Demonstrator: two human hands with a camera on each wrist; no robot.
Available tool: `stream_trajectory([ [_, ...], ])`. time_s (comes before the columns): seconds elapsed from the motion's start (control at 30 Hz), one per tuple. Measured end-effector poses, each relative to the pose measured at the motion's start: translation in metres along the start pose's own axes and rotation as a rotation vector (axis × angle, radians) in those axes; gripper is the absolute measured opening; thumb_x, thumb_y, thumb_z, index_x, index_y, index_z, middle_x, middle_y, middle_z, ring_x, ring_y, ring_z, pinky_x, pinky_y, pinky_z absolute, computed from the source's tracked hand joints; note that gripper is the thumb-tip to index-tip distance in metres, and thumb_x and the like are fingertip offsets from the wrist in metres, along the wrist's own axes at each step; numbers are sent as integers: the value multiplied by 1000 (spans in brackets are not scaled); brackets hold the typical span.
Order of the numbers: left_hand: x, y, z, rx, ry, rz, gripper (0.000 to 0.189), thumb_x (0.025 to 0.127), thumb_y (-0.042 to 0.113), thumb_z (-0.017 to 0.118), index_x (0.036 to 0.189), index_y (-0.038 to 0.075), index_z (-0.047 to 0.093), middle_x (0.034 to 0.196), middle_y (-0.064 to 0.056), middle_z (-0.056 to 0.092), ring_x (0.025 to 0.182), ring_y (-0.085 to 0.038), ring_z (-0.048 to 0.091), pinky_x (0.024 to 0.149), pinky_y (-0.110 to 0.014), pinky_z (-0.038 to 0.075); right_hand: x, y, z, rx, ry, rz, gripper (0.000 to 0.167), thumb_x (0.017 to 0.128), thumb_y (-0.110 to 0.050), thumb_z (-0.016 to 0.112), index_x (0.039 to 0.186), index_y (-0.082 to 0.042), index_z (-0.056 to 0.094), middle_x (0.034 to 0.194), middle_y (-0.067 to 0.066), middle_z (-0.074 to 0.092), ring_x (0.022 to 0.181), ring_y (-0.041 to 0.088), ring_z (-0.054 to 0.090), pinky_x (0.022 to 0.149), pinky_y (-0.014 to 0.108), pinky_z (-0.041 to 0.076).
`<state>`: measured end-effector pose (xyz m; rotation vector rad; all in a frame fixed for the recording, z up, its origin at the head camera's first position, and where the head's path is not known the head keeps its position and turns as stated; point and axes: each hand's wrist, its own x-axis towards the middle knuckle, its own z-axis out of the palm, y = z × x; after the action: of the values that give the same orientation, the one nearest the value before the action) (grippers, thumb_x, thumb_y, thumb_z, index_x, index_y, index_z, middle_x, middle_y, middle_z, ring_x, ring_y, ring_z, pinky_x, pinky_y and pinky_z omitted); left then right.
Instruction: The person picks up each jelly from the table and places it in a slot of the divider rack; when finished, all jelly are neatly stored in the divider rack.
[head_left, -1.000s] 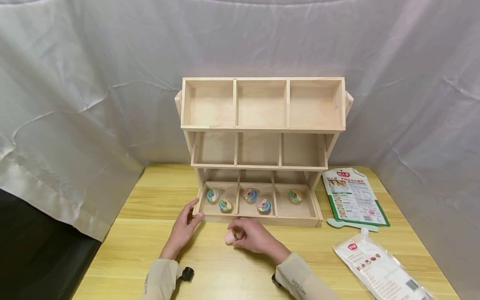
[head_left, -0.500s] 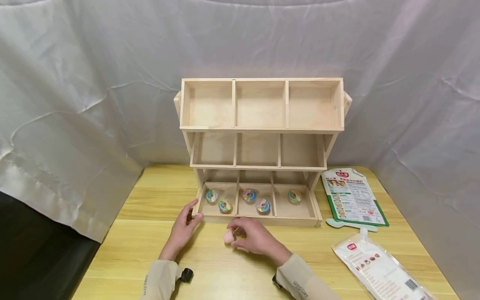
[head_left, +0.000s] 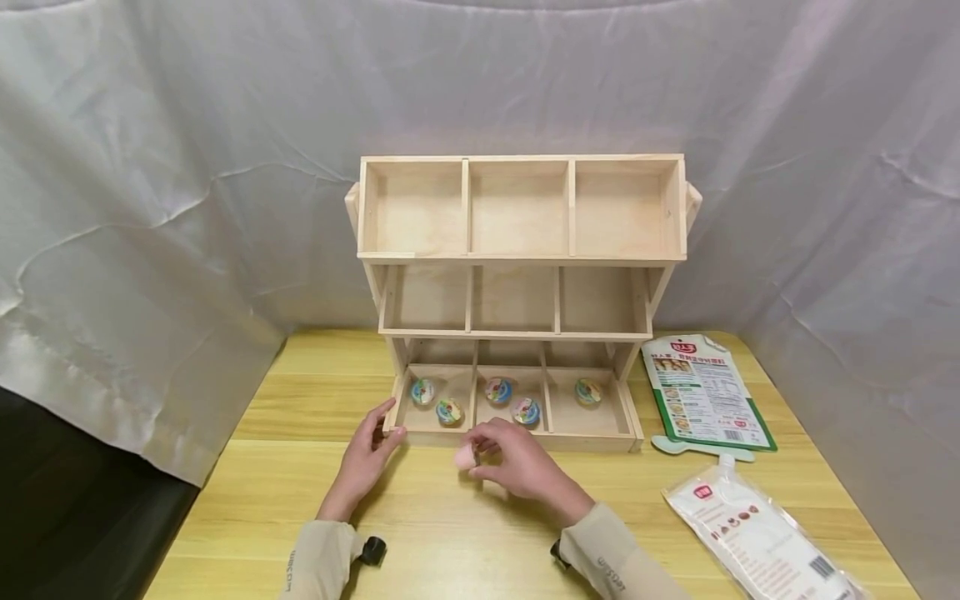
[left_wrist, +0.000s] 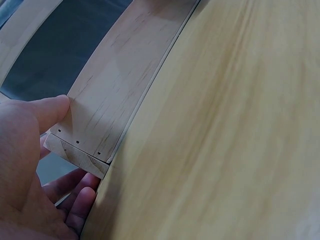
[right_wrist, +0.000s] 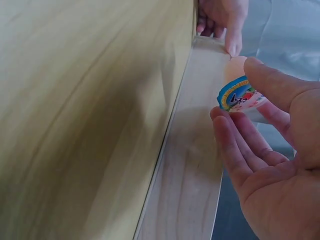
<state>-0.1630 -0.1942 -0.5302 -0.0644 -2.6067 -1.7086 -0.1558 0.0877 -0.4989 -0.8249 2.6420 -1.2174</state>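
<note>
My right hand [head_left: 519,463] pinches a small pink jelly cup [head_left: 464,457] in front of the bottom tier of a wooden rack [head_left: 517,442]. In the right wrist view the jelly cup [right_wrist: 242,95] is tilted, its printed blue-edged lid towards the camera, between thumb and fingertips. My left hand [head_left: 363,460] grips the rack's front left corner. The left wrist view shows its thumb [left_wrist: 52,111] on the front board and the other fingers curled at the corner's side. In the bottom tier, jelly cups [head_left: 449,412] lie two on the left, two in the middle and one on the right.
Three tiers of compartments rise at the back, against grey curtains [head_left: 225,125]. On the table's right lie a green-edged printed packet [head_left: 708,392], a pale green spoon-like piece [head_left: 675,447] and a clear-and-white spouted pouch [head_left: 757,533].
My right hand has risen slightly with the jelly cup, away from me towards the rack's front board, and the cup has turned a little. My left hand stays at the corner.
</note>
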Motion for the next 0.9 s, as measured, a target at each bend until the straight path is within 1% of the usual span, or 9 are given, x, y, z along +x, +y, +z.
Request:
stream_trajectory([
  [0.03, -2, 6, -1, 1, -5, 0, 58, 103, 13, 65, 157, 6, 43, 127, -26, 62, 105, -26, 61, 89, -26, 49, 0, 0, -1, -1, 4, 5, 45, 83, -14, 87, 124, -8, 70, 113, 1, 70, 102, 23, 70, 93, 38, 58],
  [0.1, -4, 10, -3, 6, -11, 20, 58, 103, 14, 65, 156, 3, 43, 126, -27, 62, 105, -25, 61, 87, -26, 49, -2, 0, -4, -1, 11, 16, 44, 84, -14, 87, 124, -10, 70, 113, 0, 69, 102, 22, 70, 93, 38, 57],
  [0.2, -5, 11, -3, 0, -11, 27, 58, 103, 16, 65, 156, 4, 43, 126, -26, 62, 106, -26, 63, 87, -26, 50, -3, 1, -9, 2, 21, 33, 44, 84, -14, 86, 125, -12, 70, 115, -1, 68, 103, 22, 69, 93, 40, 57],
  [0.33, 4, -14, 2, -5, 7, 19, 59, 103, 22, 66, 157, 13, 44, 129, -22, 62, 109, -28, 65, 89, -27, 50, -5, 4, -14, 12, 42, 32, 46, 84, -12, 86, 127, -11, 69, 115, 1, 68, 104, 24, 69, 93, 42, 57],
  [0.43, 8, -26, 5, 0, 16, 9, 59, 103, 23, 66, 157, 17, 44, 131, -22, 61, 112, -29, 65, 91, -27, 49, -6, 6, -19, 19, 64, 20, 47, 83, -9, 87, 126, -9, 69, 115, 3, 69, 103, 26, 69, 92, 44, 57],
  [0.6, -1, -1, 1, -7, 2, 1, 58, 103, 15, 66, 157, 8, 43, 128, -26, 61, 110, -32, 65, 89, -26, 49, -8, 7, -26, -1, 102, 11, 46, 82, -8, 87, 125, -7, 69, 116, 7, 70, 101, 28, 71, 91, 45, 58],
  [0.7, -5, 12, -3, 2, -8, 1, 58, 103, 14, 65, 156, 6, 43, 128, -27, 62, 109, -29, 65, 89, -25, 49, -9, 8, -30, -4, 114, 13, 47, 82, -8, 87, 126, -8, 69, 117, 6, 69, 102, 28, 71, 91, 44, 58],
  [0.8, -8, 17, -4, 8, -13, -2, 58, 103, 15, 65, 156, 5, 43, 130, -27, 61, 108, -27, 64, 90, -26, 49, -11, 9, -35, 7, 125, 23, 48, 81, -8, 87, 126, -9, 69, 117, 5, 69, 103, 26, 70, 93, 41, 58],
  [0.9, -8, 17, -4, 9, -13, 1, 58, 103, 15, 65, 156, 5, 43, 131, -27, 60, 109, -28, 64, 91, -27, 49, -13, 12, -40, 16, 144, 43, 49, 81, -10, 87, 127, -9, 69, 116, 4, 70, 104, 25, 70, 93, 41, 58],
])
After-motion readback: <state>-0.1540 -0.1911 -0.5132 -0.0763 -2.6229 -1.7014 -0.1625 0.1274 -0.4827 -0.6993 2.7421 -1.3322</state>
